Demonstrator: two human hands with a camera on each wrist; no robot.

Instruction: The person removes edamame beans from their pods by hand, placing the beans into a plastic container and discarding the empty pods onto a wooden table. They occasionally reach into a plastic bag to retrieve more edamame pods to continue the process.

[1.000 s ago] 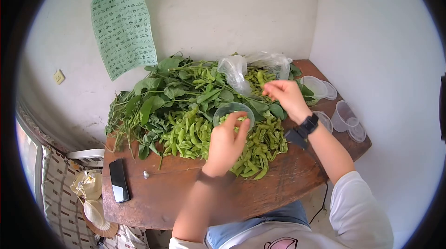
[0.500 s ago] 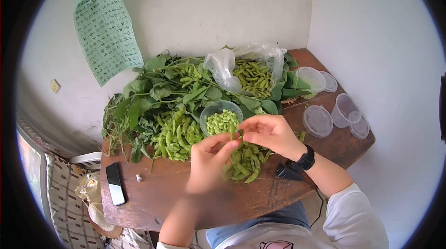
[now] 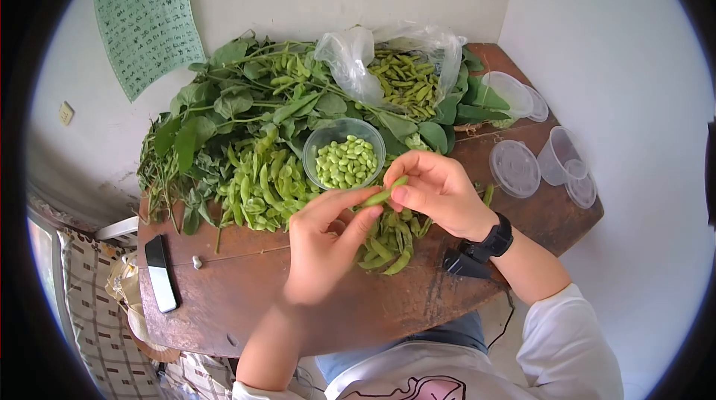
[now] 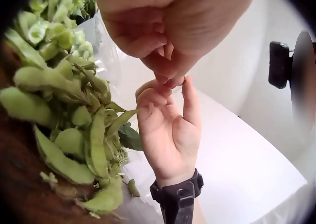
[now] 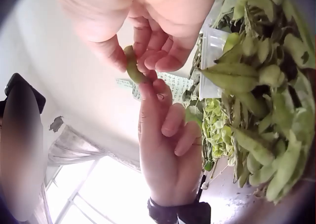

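Both hands meet just in front of a clear plastic bowl (image 3: 344, 154) of shelled green beans. Between them is a green soybean pod (image 3: 386, 193). My left hand (image 3: 365, 204) pinches its near end with thumb and forefinger. My right hand (image 3: 399, 187), with a black watch on the wrist, pinches the far end. In the right wrist view the pod (image 5: 132, 66) sits between the right hand's fingertips (image 5: 148, 51) and the left hand's forefinger (image 5: 153, 100). The left wrist view shows the two hands' fingertips touching, with the pod hidden. A heap of pods (image 3: 384, 247) lies under the hands.
The brown wooden table (image 3: 246, 288) carries leafy stalks (image 3: 224, 116), a pile of pods (image 3: 265, 183) and a plastic bag of pods (image 3: 403, 79). Clear tubs and lids (image 3: 514, 169) stand at the right. A phone (image 3: 159, 273) lies near the left edge. White walls stand behind and to the right.
The right hand came back from the plastic bag and the left hand left the bowl. They met over the near heap and now hold one pod between them.
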